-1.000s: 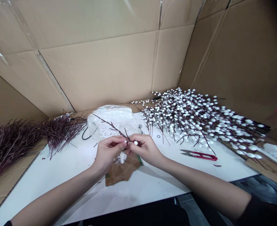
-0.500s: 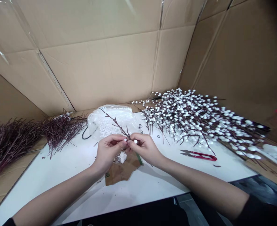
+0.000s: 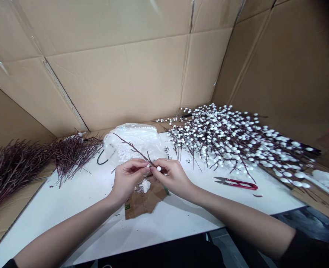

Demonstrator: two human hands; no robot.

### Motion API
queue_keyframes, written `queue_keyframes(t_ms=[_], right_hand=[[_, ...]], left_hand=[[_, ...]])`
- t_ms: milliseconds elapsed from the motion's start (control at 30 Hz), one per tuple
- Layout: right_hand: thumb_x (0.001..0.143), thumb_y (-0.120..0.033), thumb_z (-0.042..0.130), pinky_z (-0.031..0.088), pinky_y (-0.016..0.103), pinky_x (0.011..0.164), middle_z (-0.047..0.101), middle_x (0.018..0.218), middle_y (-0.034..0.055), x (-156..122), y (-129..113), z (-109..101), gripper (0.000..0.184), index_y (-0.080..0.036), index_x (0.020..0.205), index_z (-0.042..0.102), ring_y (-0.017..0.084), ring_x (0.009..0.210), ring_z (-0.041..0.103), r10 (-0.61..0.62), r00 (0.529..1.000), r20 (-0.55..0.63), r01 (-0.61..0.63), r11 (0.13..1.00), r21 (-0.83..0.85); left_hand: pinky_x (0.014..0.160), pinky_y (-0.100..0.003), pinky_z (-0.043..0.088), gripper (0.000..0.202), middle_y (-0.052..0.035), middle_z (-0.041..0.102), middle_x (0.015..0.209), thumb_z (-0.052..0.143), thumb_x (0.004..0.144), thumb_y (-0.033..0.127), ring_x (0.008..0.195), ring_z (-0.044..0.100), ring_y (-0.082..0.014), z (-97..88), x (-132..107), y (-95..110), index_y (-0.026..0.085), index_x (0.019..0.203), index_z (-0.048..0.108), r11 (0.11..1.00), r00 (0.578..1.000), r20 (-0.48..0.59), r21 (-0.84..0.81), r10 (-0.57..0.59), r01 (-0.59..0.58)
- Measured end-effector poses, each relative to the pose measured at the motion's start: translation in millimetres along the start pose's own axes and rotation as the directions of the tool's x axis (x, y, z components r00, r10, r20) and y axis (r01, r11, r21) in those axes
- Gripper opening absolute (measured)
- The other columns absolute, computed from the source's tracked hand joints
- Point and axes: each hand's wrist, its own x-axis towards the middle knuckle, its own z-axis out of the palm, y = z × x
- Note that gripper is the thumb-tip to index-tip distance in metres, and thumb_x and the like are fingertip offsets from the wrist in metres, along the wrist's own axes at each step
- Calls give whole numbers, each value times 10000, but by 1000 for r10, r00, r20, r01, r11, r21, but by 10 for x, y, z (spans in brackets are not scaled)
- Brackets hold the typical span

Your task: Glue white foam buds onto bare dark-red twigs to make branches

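Note:
A thin brown twig (image 3: 133, 147) with short side shoots points up and left from between my hands. My right hand (image 3: 170, 173) is closed in a pinch on its lower part, where a white ball (image 3: 159, 168) shows by the thumb. My left hand (image 3: 129, 176) is closed too, thumb and forefinger pinching a small white ball (image 3: 148, 165) against the twig. Just below my fingers, a lump of white paste (image 3: 145, 185) sits on a piece of brown cardboard (image 3: 143, 206).
Behind my hands lies a clear plastic bag of white balls (image 3: 128, 149). Bare twig bundles (image 3: 72, 156) are at the left. Branches covered in white balls (image 3: 223, 137) heap up at the right, with red-handled snips (image 3: 241, 184) in front. Cardboard walls (image 3: 117, 82) enclose the white table (image 3: 77, 208).
The twig has tilted and turned further left, its tip lower than before. Both hands keep their pinches in nearly the same place.

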Motion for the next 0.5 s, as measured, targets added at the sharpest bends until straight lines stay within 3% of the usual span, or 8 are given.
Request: queue_keyframes(t_ms=[500], right_hand=[[847,-132,461,396,225,568,613,596,7,3,-22,-18,212,-168,695,605,129,581,560,-44,998,35,46,995,-88]], left_hand=[[730,-248,523,81,-24,707,779,765,616,135,764,648,-144,5,29,30,197,662,741,998,999,15,38,-53,52]])
